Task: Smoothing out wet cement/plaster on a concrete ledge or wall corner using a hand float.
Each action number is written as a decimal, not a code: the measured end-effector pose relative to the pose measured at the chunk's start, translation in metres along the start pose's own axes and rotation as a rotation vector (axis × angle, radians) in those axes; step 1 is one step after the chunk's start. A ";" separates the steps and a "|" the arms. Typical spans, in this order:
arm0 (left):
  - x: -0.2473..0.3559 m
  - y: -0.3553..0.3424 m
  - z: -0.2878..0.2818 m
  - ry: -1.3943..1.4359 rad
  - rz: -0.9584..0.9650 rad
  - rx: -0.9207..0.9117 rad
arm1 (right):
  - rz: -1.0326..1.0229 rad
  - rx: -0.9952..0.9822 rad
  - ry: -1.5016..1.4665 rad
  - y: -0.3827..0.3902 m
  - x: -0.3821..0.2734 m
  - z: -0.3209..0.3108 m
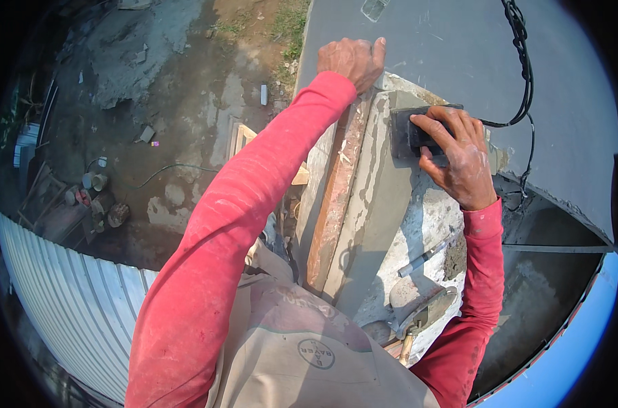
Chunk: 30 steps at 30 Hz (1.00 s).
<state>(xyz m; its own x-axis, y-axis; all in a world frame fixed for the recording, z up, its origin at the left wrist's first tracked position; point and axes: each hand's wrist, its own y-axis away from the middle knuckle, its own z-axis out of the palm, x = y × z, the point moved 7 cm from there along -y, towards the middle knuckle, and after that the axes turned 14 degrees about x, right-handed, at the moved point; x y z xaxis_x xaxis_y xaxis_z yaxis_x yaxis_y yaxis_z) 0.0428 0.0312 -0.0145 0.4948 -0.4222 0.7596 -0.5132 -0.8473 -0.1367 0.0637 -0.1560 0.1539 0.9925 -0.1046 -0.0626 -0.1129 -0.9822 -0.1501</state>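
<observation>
the two hands are apart in the upper half of the frame. the right hand, right of centre, is clamped on a black block, its thumb and fingertips bent onto the block's upper side. the block sits at the upper end of a grey cement strip, which slants down toward the bottom centre. the left hand, at the top centre, has its fingers curled near the upper end of a reddish-brown board; whether it grips anything there, i cannot tell. the board runs along the strip's left side. at the lower right, inside the bend of the right red sleeve, lies a tool with a wooden handle, and above it a short grey tube. a black cable hangs across a grey surface at the upper right, and corrugated metal sheeting fills the lower left.
</observation>
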 end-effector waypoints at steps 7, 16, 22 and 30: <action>0.000 0.001 0.002 0.010 0.017 -0.003 | 0.122 -0.463 0.002 0.018 -0.014 -0.010; -0.001 0.002 0.001 0.010 0.048 0.034 | 0.042 -0.075 -0.111 -0.013 -0.022 -0.003; -0.002 0.002 0.009 -0.001 0.011 -0.048 | -0.008 -0.390 -0.257 0.047 -0.057 -0.026; 0.000 -0.001 0.001 0.006 0.017 -0.010 | -0.048 -0.012 0.070 -0.047 -0.041 -0.042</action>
<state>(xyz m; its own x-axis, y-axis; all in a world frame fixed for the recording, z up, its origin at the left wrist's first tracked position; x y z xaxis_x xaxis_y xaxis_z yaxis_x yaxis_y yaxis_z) 0.0440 0.0313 -0.0149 0.4814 -0.4348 0.7610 -0.5286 -0.8366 -0.1437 0.0299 -0.1125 0.2052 0.9977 -0.0670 0.0131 -0.0646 -0.9882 -0.1391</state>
